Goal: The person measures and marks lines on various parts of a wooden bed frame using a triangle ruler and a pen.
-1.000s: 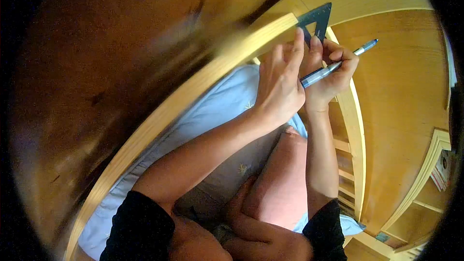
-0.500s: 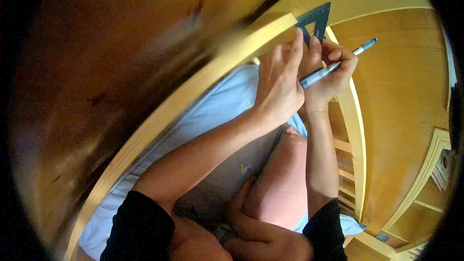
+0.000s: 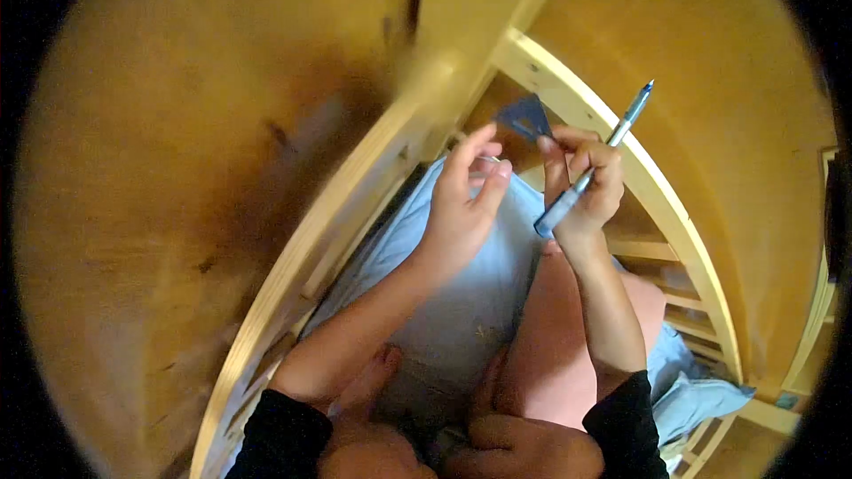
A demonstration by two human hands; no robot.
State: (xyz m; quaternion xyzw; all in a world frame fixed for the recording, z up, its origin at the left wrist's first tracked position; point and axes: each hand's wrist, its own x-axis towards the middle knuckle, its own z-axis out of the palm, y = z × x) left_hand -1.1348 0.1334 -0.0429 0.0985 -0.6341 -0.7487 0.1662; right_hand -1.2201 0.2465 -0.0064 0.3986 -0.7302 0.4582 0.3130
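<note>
My right hand (image 3: 587, 179) pinches a dark triangular set square (image 3: 525, 117) between thumb and fingers. A pen (image 3: 581, 184) also runs through that hand, its tip pointing up and to the right. My left hand (image 3: 466, 204) is to the left of the set square, apart from it, with its fingers spread and slightly curled and nothing in them. The set square hangs in the air near the corner where the two wooden rails (image 3: 311, 235) come close together.
Blue bedding (image 3: 479, 275) lies below my hands, with my bare legs (image 3: 555, 346) on it. A slatted wooden rail (image 3: 657, 186) curves down the right side. Wooden panels (image 3: 142, 168) stand on the left, and a shelf edge (image 3: 809, 328) shows at the far right.
The view has turned. The set square has come away from the rail's end and is lower, in my right hand with the pen. My left hand has moved down and left, away from it.
</note>
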